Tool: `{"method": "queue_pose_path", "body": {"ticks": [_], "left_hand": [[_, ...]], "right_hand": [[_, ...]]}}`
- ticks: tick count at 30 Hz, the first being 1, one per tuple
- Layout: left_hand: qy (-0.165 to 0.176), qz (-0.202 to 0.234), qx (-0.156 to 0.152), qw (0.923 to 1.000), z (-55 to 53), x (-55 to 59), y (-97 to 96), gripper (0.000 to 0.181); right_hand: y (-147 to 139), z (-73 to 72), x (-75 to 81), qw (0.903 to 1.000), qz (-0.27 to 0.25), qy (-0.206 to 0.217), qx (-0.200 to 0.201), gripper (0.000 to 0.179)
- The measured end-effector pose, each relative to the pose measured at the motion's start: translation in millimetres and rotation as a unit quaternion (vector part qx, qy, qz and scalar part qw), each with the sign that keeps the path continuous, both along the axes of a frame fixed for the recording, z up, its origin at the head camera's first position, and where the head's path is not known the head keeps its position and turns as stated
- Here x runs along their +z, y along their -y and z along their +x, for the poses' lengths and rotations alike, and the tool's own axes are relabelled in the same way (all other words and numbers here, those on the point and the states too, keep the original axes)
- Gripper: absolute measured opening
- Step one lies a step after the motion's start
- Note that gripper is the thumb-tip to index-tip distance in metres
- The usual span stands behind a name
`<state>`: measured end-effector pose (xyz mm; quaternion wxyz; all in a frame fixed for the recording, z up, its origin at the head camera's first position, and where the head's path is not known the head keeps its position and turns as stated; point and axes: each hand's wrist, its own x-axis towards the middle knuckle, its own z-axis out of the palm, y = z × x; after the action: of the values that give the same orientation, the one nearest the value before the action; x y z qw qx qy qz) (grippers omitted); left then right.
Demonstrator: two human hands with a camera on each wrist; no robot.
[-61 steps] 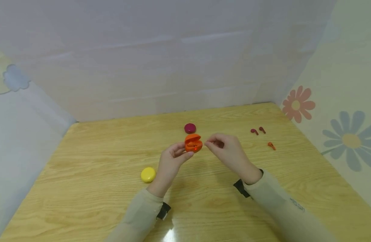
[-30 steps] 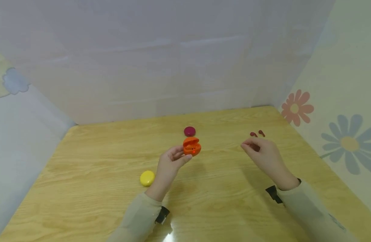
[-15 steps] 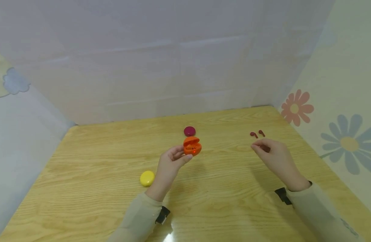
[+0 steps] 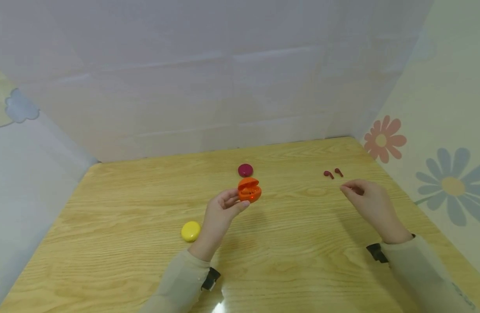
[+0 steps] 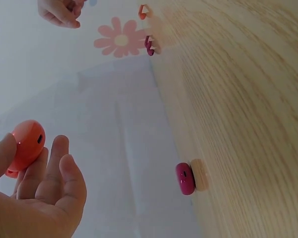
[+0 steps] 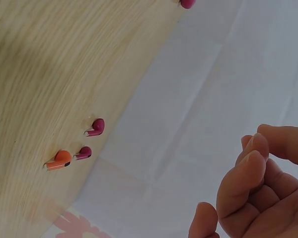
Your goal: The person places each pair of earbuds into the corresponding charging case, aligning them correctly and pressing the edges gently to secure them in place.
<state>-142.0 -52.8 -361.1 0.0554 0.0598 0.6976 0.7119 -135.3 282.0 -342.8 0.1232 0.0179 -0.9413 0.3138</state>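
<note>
My left hand (image 4: 219,213) grips the orange case (image 4: 249,196) above the bench (image 4: 287,252); I'd keep it steady. My right hand (image 4: 373,203) is loosely curled, holding nothing; a light pinch should suit the orange bud (image 6: 62,158). That plus two crimson buds (image 4: 327,173), toward the far right corner: three loose. Yellow case (image 4: 191,231), crimson case (image 4: 245,170) near the far edge: three cases.

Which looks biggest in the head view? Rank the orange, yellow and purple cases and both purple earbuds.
1. Orange case, lid open
2. Yellow case
3. Purple case
4. Purple earbuds: too alike to rank
</note>
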Motion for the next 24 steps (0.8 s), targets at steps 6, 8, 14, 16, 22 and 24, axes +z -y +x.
{"method": "queue_pose_path", "body": {"ticks": [6,8,14,16,22,24], "left_hand": [[0.004,0.002,-0.005,1.0,1.8,0.5,-0.1,0.034],[0.004,0.004,-0.005,1.0,2.4,0.6,0.0,0.034],[0.005,0.0,-0.006,1.0,1.9,-0.9,0.0,0.035],[0.006,-0.001,-0.006,1.0,1.6,-1.4,-0.3,0.035],[0.007,0.003,-0.006,0.9999,1.9,-1.2,-0.8,0.036],[0.008,0.005,-0.006,0.9999,2.2,-0.8,-0.7,0.037]], "right_hand": [[-8.7,-4.4,-4.3,0.9997,0.003,0.02,-0.01,0.028],[-11.3,-5.6,-5.7,0.9995,0.004,0.027,-0.012,0.03],[-17.1,-8.0,-10.4,0.9989,0.011,0.044,-0.013,0.031],[-18.6,-8.8,-12.2,0.9986,0.009,0.051,-0.012,0.031],[-25.5,-12.8,-19.0,0.998,0.016,0.059,-0.012,0.031],[-28.4,-15.0,-21.0,0.9976,0.02,0.065,-0.014,0.032]]}}
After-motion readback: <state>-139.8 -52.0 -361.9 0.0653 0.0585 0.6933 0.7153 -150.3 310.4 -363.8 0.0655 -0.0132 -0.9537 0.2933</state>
